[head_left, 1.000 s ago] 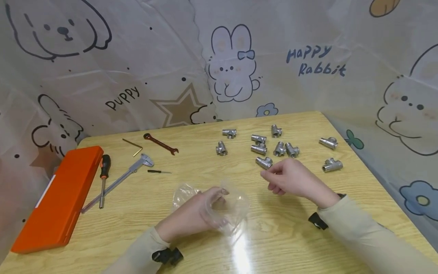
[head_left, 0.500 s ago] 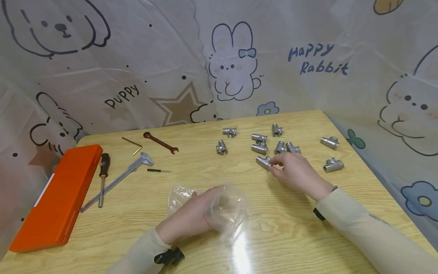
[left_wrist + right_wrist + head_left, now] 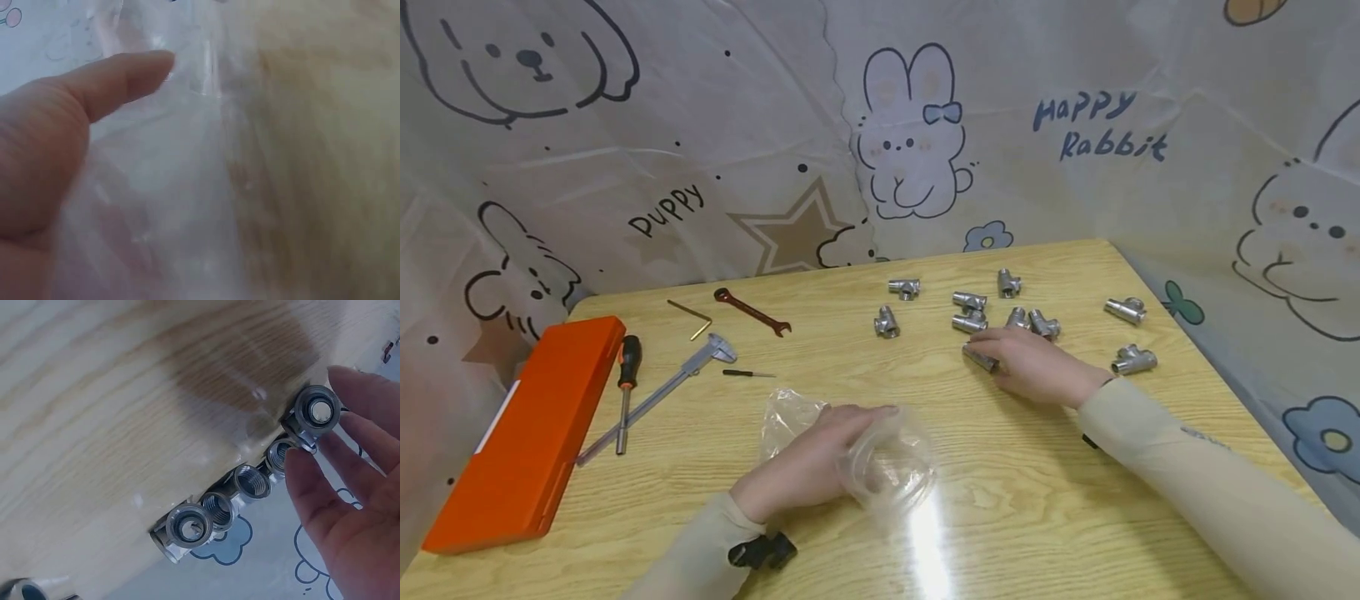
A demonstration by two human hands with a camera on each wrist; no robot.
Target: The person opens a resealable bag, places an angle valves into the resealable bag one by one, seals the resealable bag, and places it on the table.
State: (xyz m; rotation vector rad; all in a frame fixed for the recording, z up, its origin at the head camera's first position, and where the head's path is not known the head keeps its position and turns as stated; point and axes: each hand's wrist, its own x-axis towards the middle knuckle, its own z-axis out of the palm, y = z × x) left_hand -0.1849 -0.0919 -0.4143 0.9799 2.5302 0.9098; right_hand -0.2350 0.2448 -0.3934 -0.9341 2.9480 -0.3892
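Tee fittings of bright threaded metal are the work here, and one of them is being picked up for the clear plastic bag (image 3: 880,467). Nearest the person, the left hand (image 3: 808,462) lies on the wooden table (image 3: 700,467) with its fingers curled into the bag's mouth, gripping the film and holding it open; the left wrist view shows the thumb (image 3: 119,78) against the plastic. Farther out, the right hand (image 3: 1030,362) rests palm down over the nearest tee fitting (image 3: 981,358), fingertips closing on it; the right wrist view shows the fingers (image 3: 312,481) touching the fitting's open end, though a firm pinch cannot be confirmed. Beyond lie the other fittings (image 3: 970,312), scattered across the far half of the table, two set apart to the right. To the far left lie a caliper (image 3: 662,396), a screwdriver (image 3: 625,392), a wrench (image 3: 751,312) and an orange case (image 3: 520,433). By judgement, the step is the grasp; next the fitting must be lifted clear of its neighbours and carried to the bag's open mouth.
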